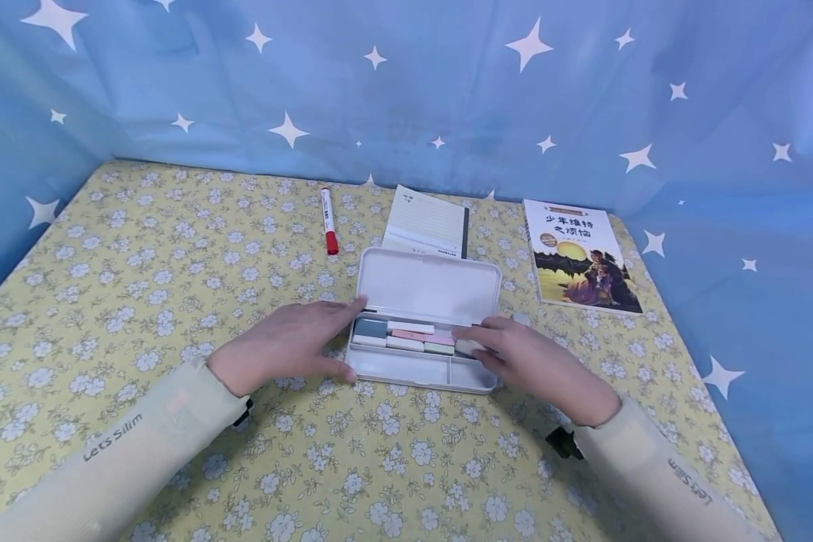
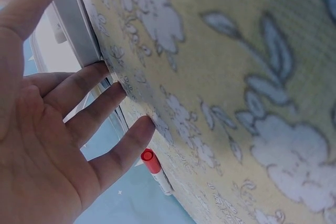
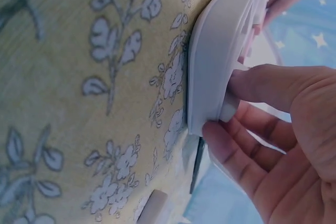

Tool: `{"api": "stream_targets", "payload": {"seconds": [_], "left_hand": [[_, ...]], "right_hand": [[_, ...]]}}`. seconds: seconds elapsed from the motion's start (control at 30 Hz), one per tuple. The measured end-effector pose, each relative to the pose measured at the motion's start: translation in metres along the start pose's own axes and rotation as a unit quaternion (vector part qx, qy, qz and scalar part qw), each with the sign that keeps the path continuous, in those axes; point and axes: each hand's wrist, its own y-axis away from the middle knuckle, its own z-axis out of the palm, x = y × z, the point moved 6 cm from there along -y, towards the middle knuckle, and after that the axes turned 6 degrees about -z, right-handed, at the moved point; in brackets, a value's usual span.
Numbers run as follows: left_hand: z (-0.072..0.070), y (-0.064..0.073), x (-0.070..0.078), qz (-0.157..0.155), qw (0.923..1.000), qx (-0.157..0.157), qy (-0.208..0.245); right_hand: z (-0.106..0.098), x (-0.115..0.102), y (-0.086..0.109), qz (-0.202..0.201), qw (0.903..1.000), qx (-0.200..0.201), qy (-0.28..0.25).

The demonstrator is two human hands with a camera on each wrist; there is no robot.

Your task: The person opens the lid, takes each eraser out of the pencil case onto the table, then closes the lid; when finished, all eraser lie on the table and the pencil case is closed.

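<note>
Right hand (image 1: pixel 525 350) pinches a pale block (image 1: pixel 469 348), thumb opposing fingers, at the right end of the lid-up case (image 1: pixel 400 367); left hand (image 1: pixel 284 342), fingers spread, frames its left end. Case sits on the bench (image 1: pixel 176 301). Block's probably light, rubbery: take by the sides. Case looks stiff, likely to slide; brace the ends.

head: high, forward-down, wide | wrists: low, close, tilted sideways | all share: white case (image 1: pixel 400 366)
</note>
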Motion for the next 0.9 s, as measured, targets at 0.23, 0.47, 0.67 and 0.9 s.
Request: {"api": "stream_targets", "payload": {"seconds": [0.23,0.47,0.67,0.9], "left_hand": [[-0.001,0.000,0.001,0.002,1.0000,0.001,-0.003],[-0.001,0.000,0.002,-0.003,1.0000,0.001,-0.003],[0.000,0.001,0.001,-0.006,1.0000,-0.002,0.000],[0.001,0.002,0.001,-0.004,1.0000,-0.002,-0.002]], "right_hand": [[-0.005,0.001,0.006,0.015,0.9990,0.037,-0.018],[-0.006,0.009,0.012,0.024,0.9943,0.064,-0.083],[-0.010,0.016,0.021,0.039,0.9866,0.106,-0.118],[-0.020,0.031,0.038,0.069,0.9718,0.173,-0.145]]}}
